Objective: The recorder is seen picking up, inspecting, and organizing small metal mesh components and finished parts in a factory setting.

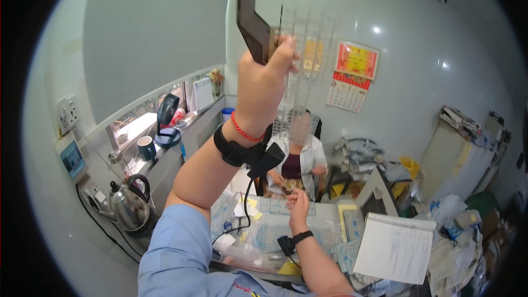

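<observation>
My left hand [267, 74] is raised high, its fingers wrapped round a dark, angular, flat-sided piece [254, 25]. Right beside the fingertips is a clear plastic rack-like thing [308, 85] with rows of holes low down, smeared by motion; I cannot tell whether the same hand holds it. Lower down, over the desk [324, 217], my right hand [298, 206] has its fingers curled together near a small dark thing [286, 190]. What those fingers hold, if anything, is too small to make out. Flat blue-and-clear packets [275, 236] lie under that hand.
Across the desk sits a person in a white coat [313, 154]. An open notebook [395, 246] lies at the right, by a grey frame [379, 192]. To the left are a steel kettle [125, 206], a mug [146, 148] and a fan [168, 111]. Bags and papers pile up at far right.
</observation>
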Action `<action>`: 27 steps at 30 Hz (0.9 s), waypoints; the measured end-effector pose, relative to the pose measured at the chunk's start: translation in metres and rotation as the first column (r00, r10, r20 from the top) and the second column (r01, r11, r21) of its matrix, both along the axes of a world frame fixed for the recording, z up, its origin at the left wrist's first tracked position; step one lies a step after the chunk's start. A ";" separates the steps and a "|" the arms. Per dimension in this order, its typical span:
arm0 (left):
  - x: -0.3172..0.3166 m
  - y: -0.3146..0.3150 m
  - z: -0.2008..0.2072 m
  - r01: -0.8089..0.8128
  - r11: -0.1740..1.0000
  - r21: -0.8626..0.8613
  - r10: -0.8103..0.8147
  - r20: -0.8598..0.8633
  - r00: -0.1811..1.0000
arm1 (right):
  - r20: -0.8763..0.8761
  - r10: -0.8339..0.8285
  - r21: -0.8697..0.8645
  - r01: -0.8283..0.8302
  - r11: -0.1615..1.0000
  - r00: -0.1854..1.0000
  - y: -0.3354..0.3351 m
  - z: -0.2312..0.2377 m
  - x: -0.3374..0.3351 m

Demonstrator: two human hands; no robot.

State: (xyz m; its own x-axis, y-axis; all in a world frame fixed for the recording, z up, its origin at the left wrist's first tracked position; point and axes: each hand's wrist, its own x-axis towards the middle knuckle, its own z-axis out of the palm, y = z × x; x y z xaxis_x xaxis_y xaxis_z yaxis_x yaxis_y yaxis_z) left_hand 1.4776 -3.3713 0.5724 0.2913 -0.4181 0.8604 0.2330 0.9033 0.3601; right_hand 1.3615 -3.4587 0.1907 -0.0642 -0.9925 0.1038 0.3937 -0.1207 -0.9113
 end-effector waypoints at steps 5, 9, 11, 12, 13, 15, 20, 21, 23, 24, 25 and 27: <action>0.022 -0.081 -0.144 0.087 0.738 0.670 -0.173 0.062 0.983 | -0.004 -0.035 0.012 0.035 0.999 0.999 0.003 0.007 0.001; 0.047 -0.127 -0.302 0.315 0.380 0.870 -0.175 -0.267 0.948 | 0.000 -0.041 0.058 0.041 0.997 0.999 -0.004 0.003 0.006; 0.057 -0.138 -0.361 0.446 0.269 0.854 -0.177 -0.411 0.894 | -0.045 -0.049 0.068 0.052 0.996 0.998 -0.014 -0.005 0.008; 0.060 -0.137 -0.381 0.433 0.230 0.872 -0.145 -0.409 0.901 | -0.090 -0.065 0.050 0.070 0.996 0.994 -0.019 -0.014 0.009; 0.059 -0.135 -0.397 0.436 0.188 0.880 -0.094 -0.426 0.900 | -0.179 -0.045 0.069 0.058 0.996 0.983 -0.024 -0.021 0.008; 0.062 -0.137 -0.434 0.511 0.134 0.849 -0.052 -0.509 0.859 | -0.269 0.002 0.125 0.033 0.992 0.963 -0.024 -0.035 0.012; 0.056 -0.118 -0.444 0.438 0.120 0.891 -0.006 -0.440 0.898 | -0.469 0.091 0.193 0.002 0.981 0.878 -0.021 -0.038 0.011; 0.046 -0.114 -0.434 0.438 0.153 0.886 -0.027 -0.440 0.898 | -0.472 0.089 0.208 0.012 0.978 0.877 -0.022 -0.042 0.009; 0.048 -0.111 -0.435 0.361 0.160 0.919 -0.036 -0.360 0.932 | -0.469 0.039 0.166 0.044 0.985 0.882 -0.021 -0.045 0.013; 0.047 -0.109 -0.434 0.367 0.151 0.918 -0.031 -0.366 0.930 | -0.474 0.045 0.176 0.044 0.983 0.879 -0.019 -0.043 0.015; 0.046 -0.106 -0.432 0.354 0.165 0.920 -0.031 -0.354 0.935 | -0.448 0.063 0.203 0.032 0.979 0.892 -0.017 -0.041 0.016; 0.043 -0.102 -0.425 0.347 0.178 0.921 -0.032 -0.347 0.937 | -0.424 0.080 0.231 0.023 0.973 0.902 -0.014 -0.040 0.018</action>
